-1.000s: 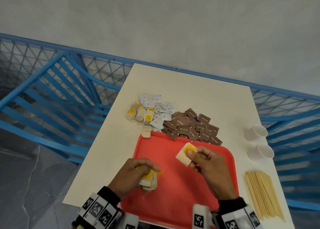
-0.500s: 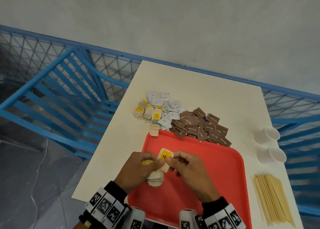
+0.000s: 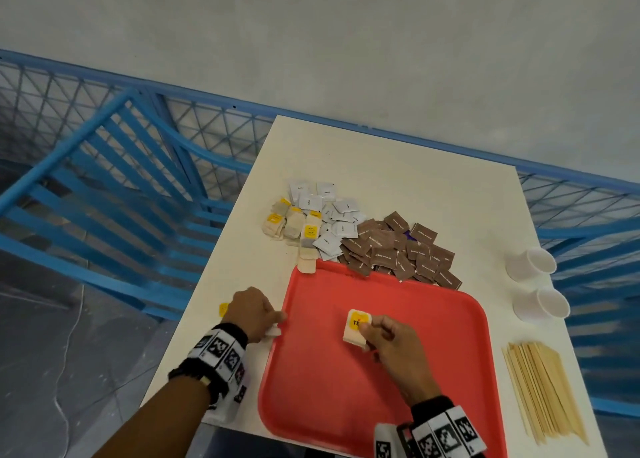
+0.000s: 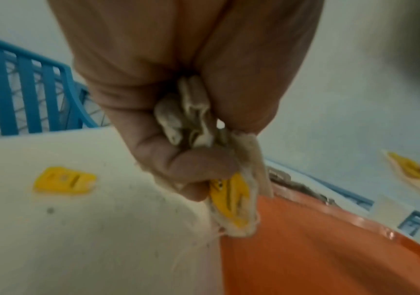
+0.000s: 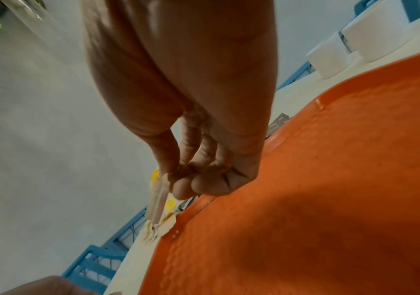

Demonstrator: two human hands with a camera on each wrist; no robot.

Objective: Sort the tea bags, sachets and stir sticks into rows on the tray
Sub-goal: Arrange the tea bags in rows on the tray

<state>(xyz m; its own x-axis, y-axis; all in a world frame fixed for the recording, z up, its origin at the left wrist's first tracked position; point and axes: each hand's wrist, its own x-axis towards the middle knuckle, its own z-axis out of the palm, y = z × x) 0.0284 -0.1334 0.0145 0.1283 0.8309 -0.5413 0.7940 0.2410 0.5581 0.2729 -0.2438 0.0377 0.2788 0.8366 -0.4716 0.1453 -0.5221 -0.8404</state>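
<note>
Right hand (image 3: 388,336) pinches papery tea bag (image 3: 356,326); left hand (image 3: 252,314) clutches crumpled tea bags (image 4: 196,123)

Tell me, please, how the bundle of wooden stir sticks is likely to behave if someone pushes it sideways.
The stir sticks are thin, loose strips, so they would probably fan apart rather than slide together. They look flat, so rolling seems unlikely. They lie near the table edge, so some might fall.
</note>
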